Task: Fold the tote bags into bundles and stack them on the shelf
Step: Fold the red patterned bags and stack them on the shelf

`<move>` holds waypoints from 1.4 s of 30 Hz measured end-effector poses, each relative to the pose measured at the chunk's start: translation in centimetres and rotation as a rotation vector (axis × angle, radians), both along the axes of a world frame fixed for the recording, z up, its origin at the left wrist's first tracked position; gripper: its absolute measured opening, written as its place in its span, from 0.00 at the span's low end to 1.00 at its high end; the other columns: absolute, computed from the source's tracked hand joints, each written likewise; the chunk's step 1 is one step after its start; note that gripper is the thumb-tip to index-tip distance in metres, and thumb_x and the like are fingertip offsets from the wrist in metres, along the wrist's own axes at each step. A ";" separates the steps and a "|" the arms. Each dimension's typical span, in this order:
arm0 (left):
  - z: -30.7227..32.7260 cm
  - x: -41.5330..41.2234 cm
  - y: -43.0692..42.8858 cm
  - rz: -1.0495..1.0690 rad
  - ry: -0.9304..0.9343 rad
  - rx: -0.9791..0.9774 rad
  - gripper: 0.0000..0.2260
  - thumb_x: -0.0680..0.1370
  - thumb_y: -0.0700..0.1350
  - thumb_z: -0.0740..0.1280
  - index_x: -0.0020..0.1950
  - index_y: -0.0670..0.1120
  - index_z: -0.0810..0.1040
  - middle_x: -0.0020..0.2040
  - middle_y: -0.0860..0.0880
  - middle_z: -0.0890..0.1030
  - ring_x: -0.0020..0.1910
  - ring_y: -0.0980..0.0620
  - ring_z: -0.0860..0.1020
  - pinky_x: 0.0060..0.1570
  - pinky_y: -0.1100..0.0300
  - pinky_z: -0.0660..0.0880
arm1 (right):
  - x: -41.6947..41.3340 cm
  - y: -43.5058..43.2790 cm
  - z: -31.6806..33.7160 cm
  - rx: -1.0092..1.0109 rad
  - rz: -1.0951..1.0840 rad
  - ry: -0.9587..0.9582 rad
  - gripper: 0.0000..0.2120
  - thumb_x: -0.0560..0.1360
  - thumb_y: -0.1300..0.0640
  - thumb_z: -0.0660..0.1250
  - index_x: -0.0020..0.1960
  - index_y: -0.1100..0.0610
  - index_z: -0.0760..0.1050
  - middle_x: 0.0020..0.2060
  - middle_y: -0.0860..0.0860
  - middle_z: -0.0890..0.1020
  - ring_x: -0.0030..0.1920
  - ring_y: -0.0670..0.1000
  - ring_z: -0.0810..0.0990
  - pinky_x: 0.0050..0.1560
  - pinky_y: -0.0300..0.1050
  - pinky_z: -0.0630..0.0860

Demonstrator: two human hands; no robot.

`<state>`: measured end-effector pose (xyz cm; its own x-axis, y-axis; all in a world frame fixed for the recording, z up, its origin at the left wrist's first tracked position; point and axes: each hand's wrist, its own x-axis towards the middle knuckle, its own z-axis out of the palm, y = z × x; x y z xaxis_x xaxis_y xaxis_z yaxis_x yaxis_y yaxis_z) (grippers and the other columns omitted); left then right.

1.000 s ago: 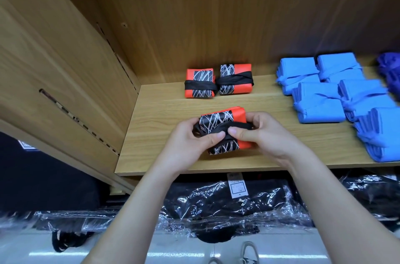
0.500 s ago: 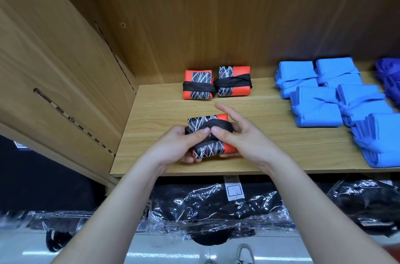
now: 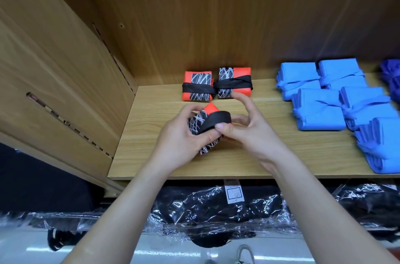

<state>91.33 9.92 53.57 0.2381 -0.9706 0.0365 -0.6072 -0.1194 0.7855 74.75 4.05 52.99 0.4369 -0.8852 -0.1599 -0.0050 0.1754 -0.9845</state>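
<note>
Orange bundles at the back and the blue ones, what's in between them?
Just bare wooden shelf separates the back orange bundles from the blue bundles; the head view shows nothing lying there.

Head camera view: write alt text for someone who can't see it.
A left hand and right hand hold an orange-and-black tote bundle at the front of a wooden shelf. Two matching bundles sit behind it; blue bundles lie to the right.

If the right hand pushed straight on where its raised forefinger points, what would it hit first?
Probably the rear right orange bundle on the shelf; the right hand has its forefinger tip just short of it, though depth is unclear.
</note>
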 end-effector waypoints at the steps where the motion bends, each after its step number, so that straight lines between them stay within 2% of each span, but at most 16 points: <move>1: -0.2 -0.2 0.0 0.057 0.028 0.026 0.26 0.64 0.69 0.72 0.55 0.61 0.70 0.51 0.61 0.79 0.51 0.64 0.77 0.52 0.63 0.74 | 0.0 0.2 -0.3 0.040 -0.046 -0.036 0.35 0.68 0.63 0.77 0.68 0.42 0.67 0.53 0.55 0.80 0.52 0.51 0.82 0.60 0.47 0.76; 2: -0.4 -0.5 0.0 0.098 0.056 0.038 0.26 0.64 0.71 0.71 0.53 0.59 0.69 0.51 0.59 0.79 0.51 0.58 0.78 0.53 0.57 0.75 | 0.0 0.4 -0.6 0.073 -0.100 -0.068 0.34 0.67 0.62 0.78 0.65 0.42 0.69 0.54 0.56 0.79 0.54 0.53 0.82 0.62 0.51 0.76; 4: -0.9 -1.0 0.0 0.137 0.096 -0.001 0.21 0.67 0.65 0.72 0.50 0.56 0.69 0.50 0.58 0.79 0.53 0.53 0.78 0.54 0.52 0.75 | 0.1 0.8 -1.2 0.114 -0.196 -0.123 0.27 0.67 0.64 0.78 0.59 0.46 0.72 0.52 0.56 0.79 0.53 0.56 0.82 0.63 0.57 0.75; 5: -1.0 -1.2 0.1 0.141 0.102 -0.016 0.20 0.68 0.61 0.74 0.50 0.56 0.69 0.51 0.58 0.79 0.54 0.53 0.77 0.55 0.52 0.74 | 0.1 1.0 -1.3 0.118 -0.214 -0.130 0.23 0.67 0.65 0.77 0.56 0.48 0.73 0.49 0.55 0.80 0.51 0.56 0.82 0.62 0.57 0.76; 7: -0.7 -1.5 0.2 0.102 0.104 0.011 0.24 0.67 0.53 0.77 0.56 0.58 0.67 0.52 0.59 0.77 0.53 0.54 0.78 0.55 0.57 0.73 | 0.3 1.3 -1.7 0.068 -0.222 -0.069 0.18 0.68 0.68 0.75 0.51 0.52 0.75 0.44 0.52 0.81 0.44 0.50 0.82 0.55 0.49 0.79; 9: -0.2 -1.9 0.3 -0.005 0.082 0.059 0.31 0.68 0.48 0.76 0.65 0.60 0.64 0.54 0.58 0.75 0.52 0.56 0.78 0.53 0.66 0.71 | 0.6 1.7 -1.8 -0.075 -0.269 0.050 0.17 0.68 0.69 0.74 0.48 0.50 0.76 0.42 0.49 0.81 0.39 0.45 0.82 0.46 0.39 0.78; 11: 0.3 -2.3 0.2 -0.093 0.071 0.050 0.35 0.68 0.47 0.74 0.69 0.63 0.62 0.55 0.54 0.77 0.53 0.54 0.76 0.54 0.66 0.70 | 0.8 1.9 -1.8 -0.222 -0.308 0.125 0.19 0.68 0.69 0.73 0.46 0.45 0.76 0.40 0.46 0.82 0.39 0.42 0.83 0.44 0.36 0.78; 13: 0.6 -2.3 0.1 -0.119 0.210 0.035 0.31 0.69 0.46 0.73 0.68 0.65 0.67 0.51 0.53 0.80 0.49 0.55 0.77 0.54 0.62 0.72 | 0.7 2.2 -1.6 -0.369 -0.304 0.184 0.21 0.68 0.68 0.74 0.45 0.42 0.77 0.39 0.42 0.82 0.41 0.42 0.83 0.48 0.37 0.79; 15: 0.7 -2.3 -0.2 -0.069 0.335 0.040 0.21 0.72 0.47 0.72 0.62 0.63 0.74 0.45 0.57 0.82 0.45 0.56 0.79 0.52 0.60 0.75 | 0.5 2.5 -1.6 -0.541 -0.290 0.248 0.19 0.68 0.68 0.74 0.49 0.45 0.80 0.40 0.38 0.82 0.44 0.41 0.82 0.52 0.36 0.78; 18: 0.6 -2.7 -0.8 0.103 0.142 -0.009 0.12 0.70 0.55 0.69 0.54 0.60 0.78 0.41 0.59 0.81 0.42 0.59 0.78 0.51 0.59 0.76 | 0.5 3.1 -1.9 -0.767 -0.319 0.289 0.17 0.68 0.69 0.73 0.54 0.56 0.81 0.45 0.45 0.84 0.46 0.45 0.81 0.52 0.37 0.77; 21: 0.8 -3.2 -0.8 0.167 0.011 -0.013 0.11 0.71 0.53 0.70 0.52 0.57 0.76 0.39 0.59 0.80 0.40 0.61 0.77 0.47 0.62 0.74 | 0.6 3.3 -2.3 -0.888 -0.363 0.299 0.17 0.67 0.73 0.72 0.54 0.61 0.81 0.47 0.52 0.83 0.48 0.46 0.79 0.52 0.37 0.76; 25: 1.5 -3.1 -1.0 0.154 0.022 0.075 0.13 0.69 0.54 0.71 0.52 0.55 0.75 0.39 0.57 0.80 0.40 0.57 0.77 0.45 0.61 0.74 | 0.8 3.1 -2.4 -0.895 -0.357 0.263 0.19 0.66 0.75 0.70 0.54 0.61 0.79 0.46 0.51 0.79 0.47 0.48 0.78 0.50 0.45 0.78; 29: 1.8 -2.9 -1.2 0.167 -0.115 0.128 0.12 0.67 0.54 0.70 0.49 0.55 0.74 0.38 0.57 0.80 0.41 0.55 0.78 0.41 0.59 0.72 | 1.0 3.1 -3.1 -0.856 -0.314 0.222 0.18 0.67 0.75 0.70 0.52 0.58 0.77 0.45 0.50 0.78 0.46 0.51 0.79 0.47 0.52 0.79; 33: 2.4 -2.6 -1.8 0.100 -0.295 0.168 0.10 0.69 0.51 0.69 0.48 0.52 0.73 0.36 0.55 0.79 0.41 0.49 0.77 0.37 0.57 0.68 | 1.2 3.1 -3.6 -0.862 -0.302 0.234 0.15 0.66 0.74 0.70 0.48 0.59 0.77 0.41 0.49 0.78 0.42 0.50 0.77 0.44 0.51 0.77; 37: 2.5 -2.1 -2.1 0.013 -0.427 0.157 0.11 0.70 0.51 0.67 0.50 0.52 0.72 0.36 0.55 0.78 0.42 0.48 0.76 0.39 0.58 0.66 | 1.3 3.3 -3.7 -0.870 -0.302 0.254 0.16 0.65 0.75 0.71 0.46 0.59 0.77 0.41 0.49 0.78 0.42 0.48 0.76 0.43 0.46 0.75; 42: 1.9 -1.0 -2.2 -0.057 -0.381 0.106 0.13 0.70 0.54 0.67 0.54 0.58 0.74 0.35 0.55 0.79 0.40 0.49 0.76 0.42 0.57 0.70 | 1.2 2.8 -3.3 -0.782 -0.223 0.338 0.18 0.67 0.68 0.72 0.54 0.55 0.78 0.46 0.47 0.79 0.45 0.48 0.79 0.48 0.47 0.78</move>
<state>90.31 7.68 55.44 0.1729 -0.9849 0.0108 -0.8608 -0.1458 0.4877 76.00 6.87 49.71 0.2796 -0.8541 0.4385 -0.3636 -0.5169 -0.7750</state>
